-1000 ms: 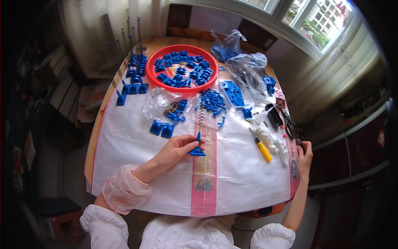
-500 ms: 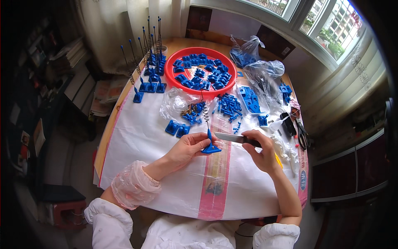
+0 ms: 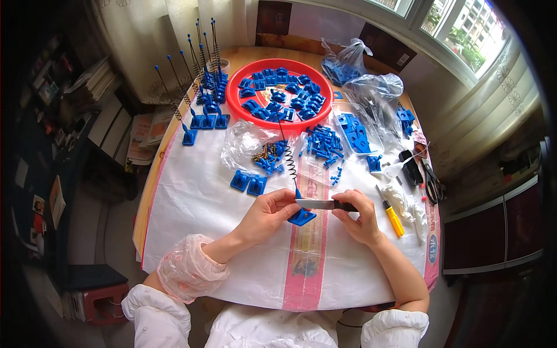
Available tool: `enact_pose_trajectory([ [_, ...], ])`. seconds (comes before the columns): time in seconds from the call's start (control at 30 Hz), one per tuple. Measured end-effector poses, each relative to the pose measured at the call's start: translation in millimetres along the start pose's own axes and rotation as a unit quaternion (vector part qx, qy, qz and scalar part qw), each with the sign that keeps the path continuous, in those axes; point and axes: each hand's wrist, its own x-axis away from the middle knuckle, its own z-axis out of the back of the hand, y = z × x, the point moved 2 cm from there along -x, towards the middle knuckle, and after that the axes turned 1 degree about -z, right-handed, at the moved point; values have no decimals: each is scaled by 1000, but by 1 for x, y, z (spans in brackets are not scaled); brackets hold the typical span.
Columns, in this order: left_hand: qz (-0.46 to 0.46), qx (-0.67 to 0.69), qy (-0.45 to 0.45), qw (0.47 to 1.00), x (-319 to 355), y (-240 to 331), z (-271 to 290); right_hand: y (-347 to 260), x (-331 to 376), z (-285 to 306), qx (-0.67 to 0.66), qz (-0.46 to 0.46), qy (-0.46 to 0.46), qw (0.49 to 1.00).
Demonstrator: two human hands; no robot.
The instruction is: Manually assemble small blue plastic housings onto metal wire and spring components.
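Observation:
My left hand (image 3: 268, 216) pinches a blue plastic part with a square base (image 3: 303, 218), held above the cloth. A black coil spring (image 3: 290, 162) with a long thin rod rises from its top. My right hand (image 3: 361, 218) grips the black handle of a knife (image 3: 314, 204). The blade lies level across the blue stem, near my left fingertips; whether it presses into the plastic cannot be told. Two blue bases (image 3: 248, 182) rest on the cloth just beyond my left hand.
A red round tray (image 3: 233, 104) holds several blue parts. Finished-looking spring pieces (image 3: 203, 120) stand at the far left. Blue pegs (image 3: 325, 142) lie mid-table beside a clear plastic box (image 3: 376, 146). At right are a yellow-handled screwdriver (image 3: 393, 220), scissors (image 3: 432, 184) and plastic bags (image 3: 380, 87).
The knife has moved left and down, its blade now across the blue stem. The blue part is slightly lower and its base tilted differently. The yellow screwdriver has come into fuller view.

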Motion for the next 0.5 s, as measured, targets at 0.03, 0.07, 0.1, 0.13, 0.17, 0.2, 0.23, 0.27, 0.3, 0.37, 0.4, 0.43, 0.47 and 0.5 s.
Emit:
enact_pose_trajectory([
  [0.03, -2, -3, 3, 1000, 0, 0, 1, 0, 0, -1, 3, 6, 0, 1000],
  [0.07, -4, -5, 6, 1000, 0, -1, 1, 0, 0, -1, 7, 12, -1, 1000],
  [0.1, -4, -8, 4, 1000, 0, -1, 1, 0, 0, -1, 11, 17, -1, 1000],
  [0.13, -4, -12, 2, 1000, 0, -1, 0, 0, 0, -2, 15, 21, -2, 1000],
  [0.17, -6, -16, 1, 1000, 0, 0, 0, 0, -1, -2, 19, 25, -4, 999],
  [0.2, -8, -15, 1, 1000, 0, 1, 0, -1, -2, -2, 23, 30, -6, 999],
  [0.23, -10, -14, 1, 1000, 0, 1, -1, -1, -2, -1, 27, 32, -9, 999],
  [0.27, -12, -13, 1, 1000, 0, 2, -1, -1, -2, -1, 30, 35, -13, 999],
  [0.3, -14, -18, 1, 1000, 0, 1, -1, -1, -2, -1, 34, 37, -17, 999],
  [0.37, -16, -27, 0, 1000, 0, 1, -1, -2, -2, 0, 39, 36, -19, 998],
  [0.4, -13, -23, -1, 1000, 0, 1, -1, -2, -2, 0, 41, 36, -20, 998],
  [0.43, -11, -18, -2, 1000, 0, 2, -2, -2, -2, 0, 41, 37, -17, 998],
  [0.47, -9, -14, -2, 1000, 0, 2, -2, -1, -2, -1, 41, 38, -15, 998],
  [0.5, -8, -17, -3, 1000, 1, 2, -2, -1, -2, -1, 41, 40, -12, 998],
])
